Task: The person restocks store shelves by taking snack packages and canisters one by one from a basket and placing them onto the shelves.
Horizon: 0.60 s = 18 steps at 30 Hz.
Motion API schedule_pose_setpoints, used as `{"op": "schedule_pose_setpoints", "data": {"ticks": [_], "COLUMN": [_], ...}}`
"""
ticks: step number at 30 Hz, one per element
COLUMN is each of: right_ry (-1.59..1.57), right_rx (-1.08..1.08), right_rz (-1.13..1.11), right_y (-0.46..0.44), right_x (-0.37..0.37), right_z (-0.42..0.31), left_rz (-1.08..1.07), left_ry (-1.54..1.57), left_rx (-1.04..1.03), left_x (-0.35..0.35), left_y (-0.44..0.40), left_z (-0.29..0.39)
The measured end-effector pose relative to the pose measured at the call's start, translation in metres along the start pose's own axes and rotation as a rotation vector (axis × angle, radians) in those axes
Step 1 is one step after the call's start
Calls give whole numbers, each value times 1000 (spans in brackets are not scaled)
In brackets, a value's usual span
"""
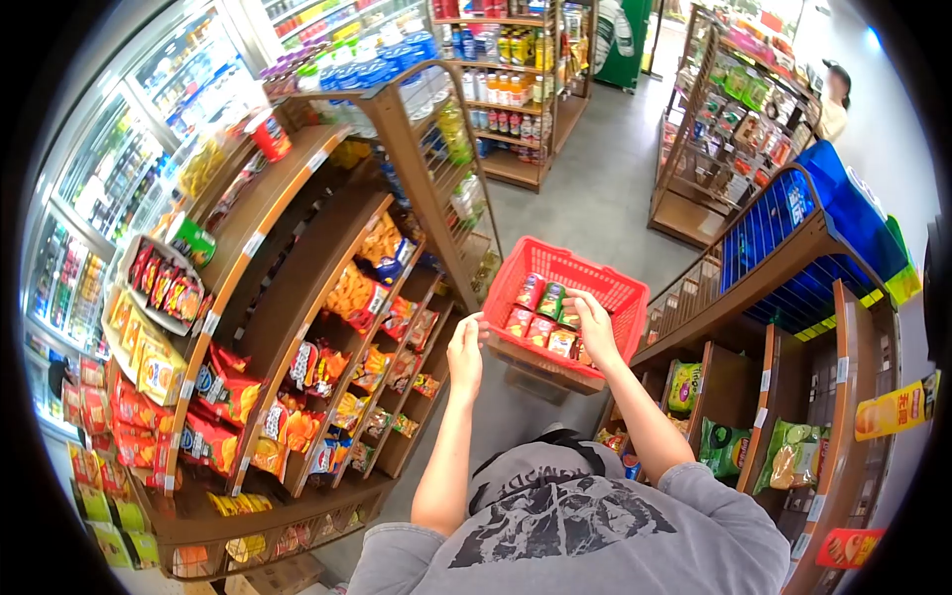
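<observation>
A red plastic basket (607, 274) stands in the aisle in front of me. Several small snack canisters (538, 331) with red, green and orange labels are grouped inside it. My left hand (466, 352) is just outside the basket's near left corner, its fingers stretched and nothing in them. Over the near right part of the basket is my right hand (594, 330), fingers extended above the canisters; no object shows in its grasp. Whether its fingertips touch a canister is hard to make out. Under the basket, a brown support (535, 375) partly shows.
To my left a brown shelf unit (263, 233) carries bagged snacks (352, 297) and a red canister (268, 135). Another shelf (729, 397) on my right holds green snack bags (791, 454). Grey floor (605, 164) leads toward more racks (684, 149). A person (833, 99) is at the far right.
</observation>
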State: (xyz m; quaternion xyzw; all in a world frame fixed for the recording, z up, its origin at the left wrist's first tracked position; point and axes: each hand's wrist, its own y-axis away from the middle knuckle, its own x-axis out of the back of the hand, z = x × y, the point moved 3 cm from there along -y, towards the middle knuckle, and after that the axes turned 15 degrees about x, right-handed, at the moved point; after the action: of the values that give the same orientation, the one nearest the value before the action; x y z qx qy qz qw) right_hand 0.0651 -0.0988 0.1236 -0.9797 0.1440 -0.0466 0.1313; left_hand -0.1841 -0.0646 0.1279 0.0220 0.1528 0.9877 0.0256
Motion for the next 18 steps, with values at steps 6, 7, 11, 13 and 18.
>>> {"op": "schedule_pose_setpoints", "data": {"ticks": [6,7,11,13,18], "right_ry": [13,24,88,70,-14], "right_rx": [-77,-119,-203,-232,-409], "right_rz": [136,143,182,210,302], "right_y": [5,7,22,32,56], "right_x": [66,74,103,110,118], "right_z": [51,51,73,79,109], "left_rz": [-57,-72,-173,-203,-288], "left_ry": [0,8,-9,-48,-90], "left_rx": [1,9,106,147,163], "left_x": [-65,-74,-105,-115,-136], "left_y": [-19,-24,-22,-26,-60], "left_z": [-18,-31,-51,-60,-94]}}
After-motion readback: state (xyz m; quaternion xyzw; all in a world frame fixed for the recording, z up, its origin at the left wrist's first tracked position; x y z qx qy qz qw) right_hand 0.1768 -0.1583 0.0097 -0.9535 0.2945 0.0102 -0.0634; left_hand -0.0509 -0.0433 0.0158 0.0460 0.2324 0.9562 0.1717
